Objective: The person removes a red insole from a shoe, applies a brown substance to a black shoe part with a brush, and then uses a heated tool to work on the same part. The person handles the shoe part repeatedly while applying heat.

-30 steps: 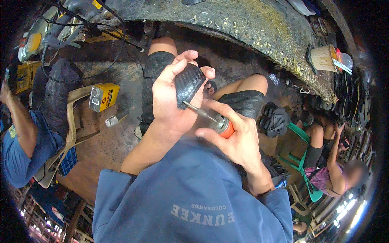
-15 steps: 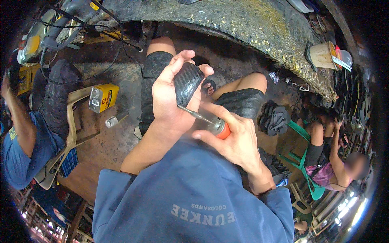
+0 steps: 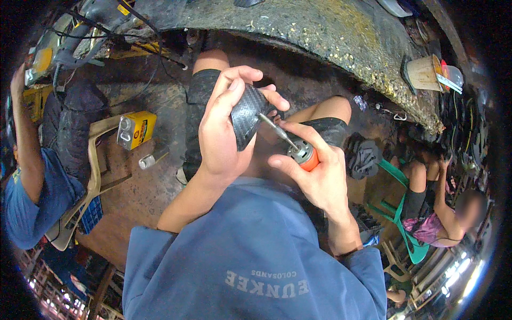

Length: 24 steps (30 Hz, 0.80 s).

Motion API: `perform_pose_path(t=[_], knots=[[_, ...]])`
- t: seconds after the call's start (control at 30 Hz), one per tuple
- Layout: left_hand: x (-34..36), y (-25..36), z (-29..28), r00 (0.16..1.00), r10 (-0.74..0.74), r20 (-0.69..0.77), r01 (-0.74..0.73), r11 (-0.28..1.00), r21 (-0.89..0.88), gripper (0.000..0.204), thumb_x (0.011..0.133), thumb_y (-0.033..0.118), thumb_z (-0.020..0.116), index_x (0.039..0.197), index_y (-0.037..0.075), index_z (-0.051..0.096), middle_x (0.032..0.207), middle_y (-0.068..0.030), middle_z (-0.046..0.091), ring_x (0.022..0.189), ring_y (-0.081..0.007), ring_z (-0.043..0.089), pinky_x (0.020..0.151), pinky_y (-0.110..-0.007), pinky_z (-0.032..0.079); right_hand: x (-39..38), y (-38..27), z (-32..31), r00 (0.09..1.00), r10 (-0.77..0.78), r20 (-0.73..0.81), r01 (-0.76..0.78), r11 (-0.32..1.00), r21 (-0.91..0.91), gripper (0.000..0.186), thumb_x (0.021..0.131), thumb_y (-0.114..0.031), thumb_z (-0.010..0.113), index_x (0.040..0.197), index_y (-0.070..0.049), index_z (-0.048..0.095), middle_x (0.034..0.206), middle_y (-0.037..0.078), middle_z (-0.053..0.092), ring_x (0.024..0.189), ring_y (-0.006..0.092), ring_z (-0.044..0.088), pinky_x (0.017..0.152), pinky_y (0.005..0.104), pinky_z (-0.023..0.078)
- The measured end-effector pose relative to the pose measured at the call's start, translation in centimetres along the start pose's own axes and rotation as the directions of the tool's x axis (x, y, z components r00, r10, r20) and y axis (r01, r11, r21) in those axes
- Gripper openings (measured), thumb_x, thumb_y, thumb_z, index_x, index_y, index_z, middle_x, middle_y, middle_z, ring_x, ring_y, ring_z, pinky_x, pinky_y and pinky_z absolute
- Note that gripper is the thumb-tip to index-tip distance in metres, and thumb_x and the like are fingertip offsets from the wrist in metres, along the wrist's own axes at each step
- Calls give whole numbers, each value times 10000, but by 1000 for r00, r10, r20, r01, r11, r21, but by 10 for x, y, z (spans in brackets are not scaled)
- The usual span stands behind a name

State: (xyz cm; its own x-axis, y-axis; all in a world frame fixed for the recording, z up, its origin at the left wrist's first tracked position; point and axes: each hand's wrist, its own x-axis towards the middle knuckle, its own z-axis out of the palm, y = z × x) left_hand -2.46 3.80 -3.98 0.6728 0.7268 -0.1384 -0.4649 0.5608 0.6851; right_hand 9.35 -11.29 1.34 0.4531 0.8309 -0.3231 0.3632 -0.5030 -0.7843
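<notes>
In my left hand (image 3: 218, 138) is a curved, glossy black piece with a ribbed texture (image 3: 246, 114), like a sandal strap. My fingers and thumb curl around its edges. My right hand (image 3: 322, 178) grips a small orange-bodied motor tool (image 3: 309, 160) with a metal end plate. A thin metal shaft (image 3: 278, 131) runs from it toward the black piece, its tip at the piece's right part. Whether the tip touches the surface, I cannot tell. Both hands are above my lap.
A worn, glue-spattered workbench (image 3: 298, 26) curves across the far side, with a dirty bucket (image 3: 424, 73) at its right. Left on the floor are a yellow tin (image 3: 140, 129) and a clear container (image 3: 152, 159). Black slippers (image 3: 362, 156) lie right. People sit at both sides.
My right hand and the motor tool have moved slightly right. The shaft's tip has gone from the black piece's lower edge up to its right part. My left hand has turned a little.
</notes>
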Motion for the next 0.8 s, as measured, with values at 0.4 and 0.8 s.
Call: perform_pose_path(t=[0.4,0.8], knots=[[-5,4,2,1000,-15,25,15,1000,11,277,1133,217,405,1265,26,557,944,-165,694,985,-235,715,1008,-386,504,0,4,5,998,-58,-26,58,998,-20,585,808,-405,939,1289,-142,734,937,186,805,875,368,806,777,436,611],[-3,1,2,999,-13,33,14,1000,-27,276,1115,236,416,1246,39,558,857,-165,719,910,-242,719,1184,-420,398,-5,2,8,990,-140,8,140,989,-51,598,802,-426,941,1295,-158,735,1020,178,811,905,378,802,783,450,622]])
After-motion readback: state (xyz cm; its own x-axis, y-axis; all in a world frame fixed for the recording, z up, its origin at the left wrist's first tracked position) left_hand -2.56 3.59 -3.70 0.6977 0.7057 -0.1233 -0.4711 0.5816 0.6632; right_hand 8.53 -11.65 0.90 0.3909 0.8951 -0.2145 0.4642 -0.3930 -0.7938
